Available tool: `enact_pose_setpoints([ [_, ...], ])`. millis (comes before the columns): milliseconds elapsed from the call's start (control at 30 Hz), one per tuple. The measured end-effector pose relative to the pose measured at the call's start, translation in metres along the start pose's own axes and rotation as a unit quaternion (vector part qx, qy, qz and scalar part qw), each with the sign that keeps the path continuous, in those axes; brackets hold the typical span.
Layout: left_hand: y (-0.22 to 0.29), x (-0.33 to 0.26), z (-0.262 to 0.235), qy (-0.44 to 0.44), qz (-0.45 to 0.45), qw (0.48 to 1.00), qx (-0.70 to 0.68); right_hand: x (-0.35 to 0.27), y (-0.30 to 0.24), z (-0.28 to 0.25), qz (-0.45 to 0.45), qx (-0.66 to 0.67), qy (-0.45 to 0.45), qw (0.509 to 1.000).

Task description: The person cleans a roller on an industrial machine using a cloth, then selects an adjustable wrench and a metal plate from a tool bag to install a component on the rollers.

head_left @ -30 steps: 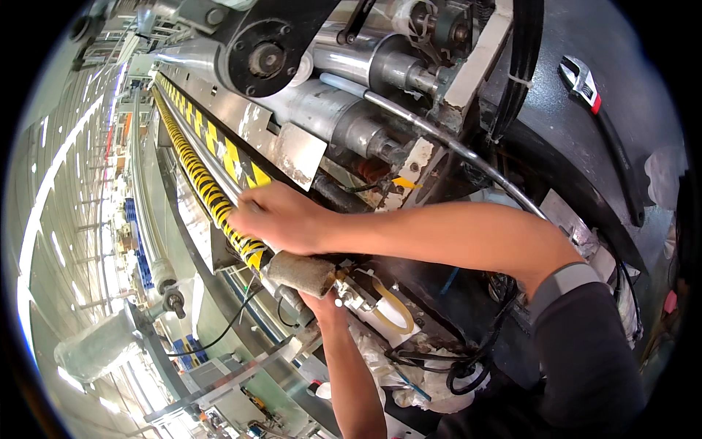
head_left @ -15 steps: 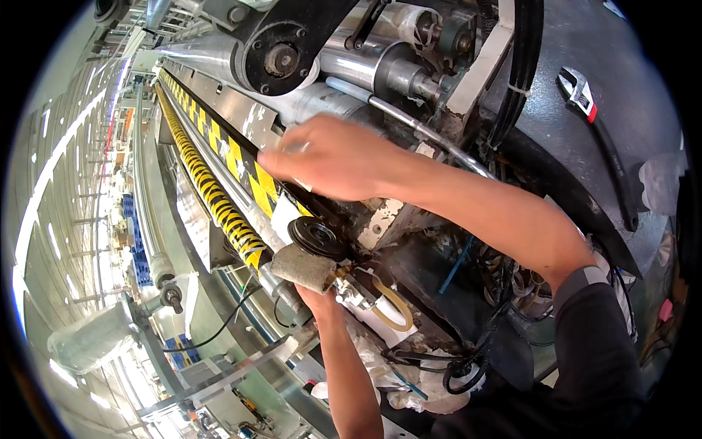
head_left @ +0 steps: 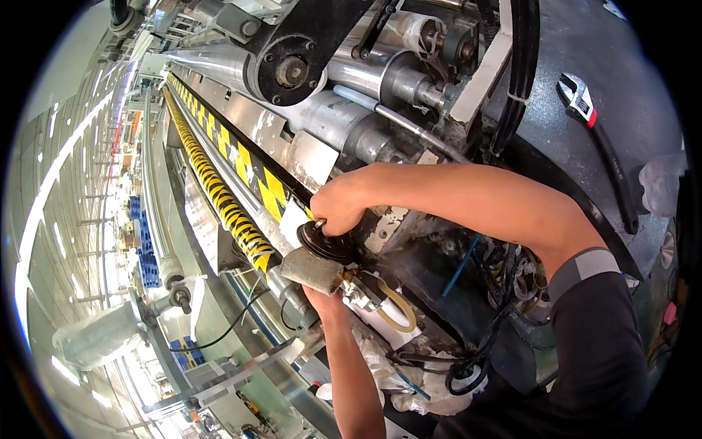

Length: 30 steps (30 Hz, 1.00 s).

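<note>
My right hand [head_left: 342,203] is closed at the rim of a black handwheel [head_left: 333,247], its fingers curled round what looks like a small metal knob there. Just below the wheel lies a grey, fuzzy-covered cylinder [head_left: 311,271]. My left hand [head_left: 322,298] reaches up beneath this cylinder, and its fingers are hidden behind it. A brass and metal fitting [head_left: 358,293] joins the cylinder's right end, with a bent tan hose [head_left: 401,316] curving off it.
Long metal rollers [head_left: 314,117] run to the far left beside a yellow-and-black striped bar [head_left: 212,186]. An adjustable wrench [head_left: 596,132] lies on the grey surface at right. Black cables [head_left: 497,329] tangle beside my right forearm. A black bracket [head_left: 292,66] overhangs the rollers.
My right hand has come down and toward me from above the striped edge onto the black handwheel, and its fingers have closed. My left hand remains under the fuzzy cylinder.
</note>
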<state>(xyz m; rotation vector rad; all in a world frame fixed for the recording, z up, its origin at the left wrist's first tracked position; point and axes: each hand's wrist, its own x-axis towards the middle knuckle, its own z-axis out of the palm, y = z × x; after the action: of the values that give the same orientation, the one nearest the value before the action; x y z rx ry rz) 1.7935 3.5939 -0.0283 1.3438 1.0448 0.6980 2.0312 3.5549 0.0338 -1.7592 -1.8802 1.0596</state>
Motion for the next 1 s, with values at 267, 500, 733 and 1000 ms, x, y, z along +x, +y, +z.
enact_pose_setpoints([
  [267,0.005,-0.002,0.006,-0.018,0.019,1.0,0.006,0.002,0.005,0.006,-0.054,0.013,-0.001,0.998],
  [500,0.028,0.005,0.003,-0.039,-0.075,0.996,0.013,-0.003,0.006,0.008,-0.111,0.028,0.027,0.993],
  [733,0.042,-0.008,0.015,-0.021,-0.012,1.0,-0.006,-0.009,0.008,0.01,-0.122,0.038,0.067,0.989],
  [1000,0.044,0.002,0.009,-0.028,-0.099,0.995,-0.002,-0.012,0.001,0.005,-0.066,0.014,0.013,0.998],
])
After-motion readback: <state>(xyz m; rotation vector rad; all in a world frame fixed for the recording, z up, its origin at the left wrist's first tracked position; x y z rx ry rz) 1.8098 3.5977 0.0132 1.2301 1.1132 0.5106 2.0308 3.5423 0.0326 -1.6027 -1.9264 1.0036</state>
